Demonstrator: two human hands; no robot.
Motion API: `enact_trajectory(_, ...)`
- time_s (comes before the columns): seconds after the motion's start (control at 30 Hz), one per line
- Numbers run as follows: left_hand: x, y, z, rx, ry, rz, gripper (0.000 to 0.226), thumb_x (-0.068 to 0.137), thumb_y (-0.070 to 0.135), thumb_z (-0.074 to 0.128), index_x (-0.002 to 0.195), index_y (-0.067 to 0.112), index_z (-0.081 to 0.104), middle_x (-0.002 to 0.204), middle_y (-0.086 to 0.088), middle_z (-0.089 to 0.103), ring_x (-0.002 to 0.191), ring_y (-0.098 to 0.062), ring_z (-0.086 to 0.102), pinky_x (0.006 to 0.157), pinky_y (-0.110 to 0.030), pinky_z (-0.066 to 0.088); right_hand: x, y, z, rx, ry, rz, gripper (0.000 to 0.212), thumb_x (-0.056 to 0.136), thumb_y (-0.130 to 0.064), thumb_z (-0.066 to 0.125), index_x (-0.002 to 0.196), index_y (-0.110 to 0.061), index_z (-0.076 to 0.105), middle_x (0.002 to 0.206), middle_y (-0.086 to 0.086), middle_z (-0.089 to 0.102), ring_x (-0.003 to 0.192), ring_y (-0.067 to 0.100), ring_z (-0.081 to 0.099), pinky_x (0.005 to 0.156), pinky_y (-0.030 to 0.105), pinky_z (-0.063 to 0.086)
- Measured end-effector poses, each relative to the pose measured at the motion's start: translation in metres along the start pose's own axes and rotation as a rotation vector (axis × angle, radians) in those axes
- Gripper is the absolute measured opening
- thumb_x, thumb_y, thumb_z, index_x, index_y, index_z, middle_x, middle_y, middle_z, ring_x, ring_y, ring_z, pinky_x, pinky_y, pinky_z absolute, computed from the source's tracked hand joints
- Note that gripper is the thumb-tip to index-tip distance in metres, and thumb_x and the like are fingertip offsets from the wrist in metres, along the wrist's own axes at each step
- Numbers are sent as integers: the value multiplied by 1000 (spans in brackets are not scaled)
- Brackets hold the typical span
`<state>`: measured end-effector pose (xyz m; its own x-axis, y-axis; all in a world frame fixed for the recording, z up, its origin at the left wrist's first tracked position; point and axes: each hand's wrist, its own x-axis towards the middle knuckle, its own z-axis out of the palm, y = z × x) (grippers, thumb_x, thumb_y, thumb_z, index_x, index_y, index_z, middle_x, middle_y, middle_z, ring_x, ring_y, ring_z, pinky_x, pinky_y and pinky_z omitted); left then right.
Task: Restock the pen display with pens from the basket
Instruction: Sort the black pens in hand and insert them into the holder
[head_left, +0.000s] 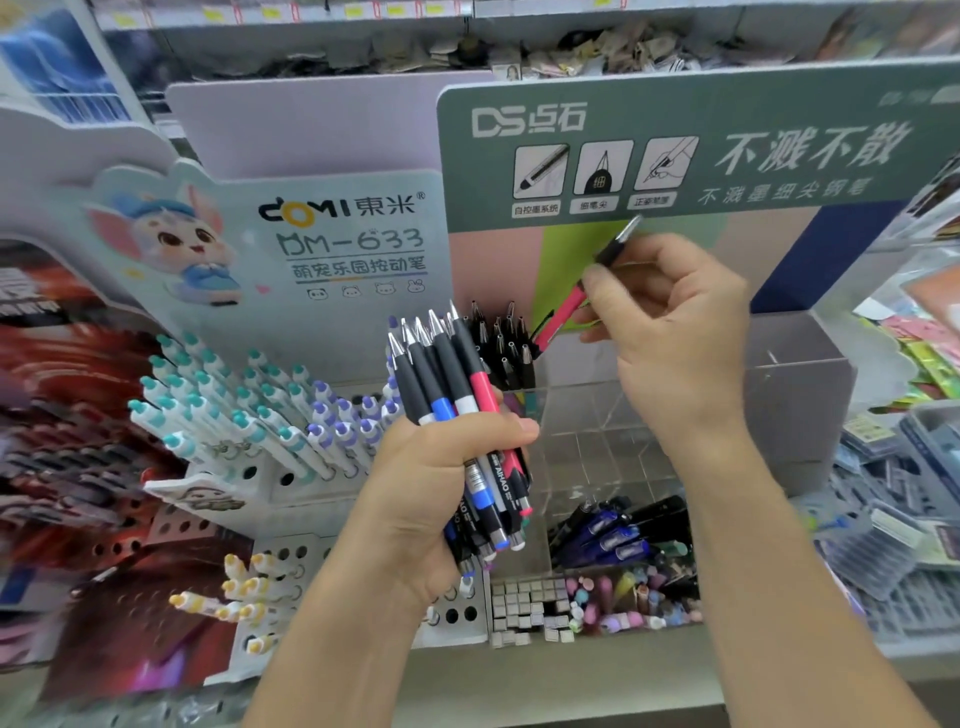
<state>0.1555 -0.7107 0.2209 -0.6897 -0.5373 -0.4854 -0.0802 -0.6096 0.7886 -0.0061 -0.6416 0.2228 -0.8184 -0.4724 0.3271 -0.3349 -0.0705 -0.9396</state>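
My left hand (436, 483) grips a bundle of pens (449, 379) with dark grips and blue, white and pink barrels, tips pointing up. My right hand (670, 332) pinches a single pink pen (563, 312) with a black grip, tilted, its lower end at the top of the clear acrylic pen display (597, 415). Several black pens (501, 343) stand in the display's back left compartment. Dark blue pens (608, 535) lie in a lower compartment. No basket is in view.
A white holed stand (270, 473) on the left holds teal-capped pens (208, 395), purple-capped pens (343, 421) and yellow-capped pens (244, 587). A green sign (727, 150) rises behind the acrylic display. Small erasers (597, 603) fill the front bins. Packaged goods (904, 519) crowd the right.
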Motion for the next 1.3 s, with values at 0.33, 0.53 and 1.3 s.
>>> enact_trajectory(0.33, -1, -1, 1, 19, -1, 22, 32, 53, 9, 80, 80, 2, 63, 63, -15, 56, 46, -26, 56, 45, -27, 49, -3, 26, 19, -448, -222, 14, 13, 82, -5, 77, 90, -14, 80, 75, -11, 71, 67, -2, 64, 72, 20, 54)
enact_trajectory(0.53, 1, 0, 3, 5, -11, 31, 24, 53, 7, 80, 72, 8, 65, 61, -14, 55, 46, -25, 56, 47, -28, 50, 0, 24, 18, -438, -236, 96, 10, 81, -10, 79, 90, -16, 80, 72, -8, 72, 62, 1, 65, 66, 22, 54)
enact_trajectory(1.3, -4, -4, 20, -60, -83, -28, 34, 58, 5, 85, 87, 10, 68, 68, -6, 61, 51, -16, 57, 48, -26, 50, -18, -27, -14, 324, -116, 483, 16, 92, -4, 65, 76, -4, 64, 59, 1, 58, 50, 10, 52, 44, 15, 44)
